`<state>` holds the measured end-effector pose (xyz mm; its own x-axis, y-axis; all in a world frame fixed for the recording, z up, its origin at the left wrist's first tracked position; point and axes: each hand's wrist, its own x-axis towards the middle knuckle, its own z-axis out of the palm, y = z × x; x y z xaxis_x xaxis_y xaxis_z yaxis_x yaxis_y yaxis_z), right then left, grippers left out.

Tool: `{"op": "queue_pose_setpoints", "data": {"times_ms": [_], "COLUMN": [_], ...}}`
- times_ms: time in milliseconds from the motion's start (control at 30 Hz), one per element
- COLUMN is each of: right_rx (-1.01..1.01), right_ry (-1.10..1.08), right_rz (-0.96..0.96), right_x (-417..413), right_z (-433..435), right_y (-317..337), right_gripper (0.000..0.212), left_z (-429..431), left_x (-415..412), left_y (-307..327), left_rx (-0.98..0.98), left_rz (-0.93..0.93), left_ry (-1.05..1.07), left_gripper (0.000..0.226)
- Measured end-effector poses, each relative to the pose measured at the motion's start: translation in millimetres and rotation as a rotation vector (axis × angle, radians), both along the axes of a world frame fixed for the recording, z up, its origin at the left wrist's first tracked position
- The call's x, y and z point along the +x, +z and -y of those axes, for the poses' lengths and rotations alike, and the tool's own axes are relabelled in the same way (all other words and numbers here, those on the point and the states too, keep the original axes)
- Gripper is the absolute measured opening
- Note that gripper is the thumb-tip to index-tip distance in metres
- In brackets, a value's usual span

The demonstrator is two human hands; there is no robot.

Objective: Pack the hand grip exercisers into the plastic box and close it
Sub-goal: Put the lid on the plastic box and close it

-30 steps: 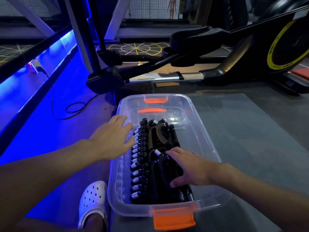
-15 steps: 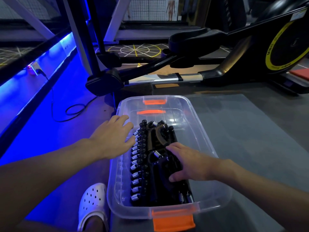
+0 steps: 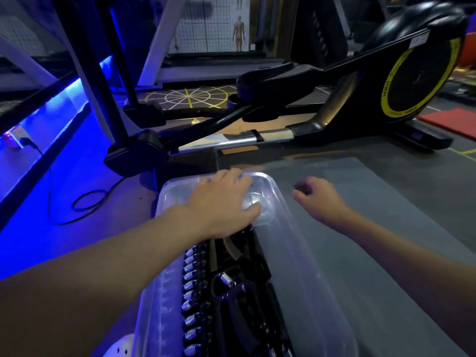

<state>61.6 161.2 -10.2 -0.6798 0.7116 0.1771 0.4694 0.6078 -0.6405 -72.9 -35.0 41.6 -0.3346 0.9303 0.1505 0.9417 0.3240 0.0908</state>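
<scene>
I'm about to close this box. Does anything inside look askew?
Yes. In the plastic box, the left row of exercisers is tidy, but the loose exercisers beside it lie crisscrossed, one spring upward.

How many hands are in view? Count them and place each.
2. The left hand lies over the plastic box, at its far end; the right hand, loosely curled, is over the grey mat beside it.

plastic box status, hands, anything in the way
Left hand open over the far end of the plastic box, right hand empty beside it. Grip exercisers inside, no lid on. Nothing else over the opening.
</scene>
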Motion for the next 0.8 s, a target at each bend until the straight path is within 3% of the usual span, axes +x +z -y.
{"op": "queue_pose_setpoints", "data": {"times_ms": [167, 233, 367, 567, 667, 800], "right_rx": [-0.055, -0.061, -0.101, -0.044, 0.016, 0.057], "right_ry": [0.093, 0.170, 0.344, 0.393, 0.430, 0.448], "right_rz": [0.251, 0.362, 0.380, 0.365, 0.440, 0.442], "right_x": [-14, -26, -49, -67, -73, -73], "right_z": [-51, -61, -61, -72, -88, -83], "right_y": [-60, -80, -103, -134, -173, -171], "right_gripper": [0.017, 0.032, 0.068, 0.053, 0.063, 0.070], "left_z": [-51, -65, -78, -79, -77, -79], "left_x": [18, 22, 21, 17, 18, 20], "left_y": [-18, -26, -40, -47, -49, -50], "left_rx": [-0.051, -0.067, -0.122, -0.090, -0.100, -0.116], "left_rz": [-0.030, -0.021, 0.010, 0.089, 0.122, 0.136], "left_ry": [-0.117, -0.136, -0.133, -0.106, -0.098, -0.088], "left_gripper": [0.082, 0.087, 0.088, 0.091, 0.090, 0.090]}}
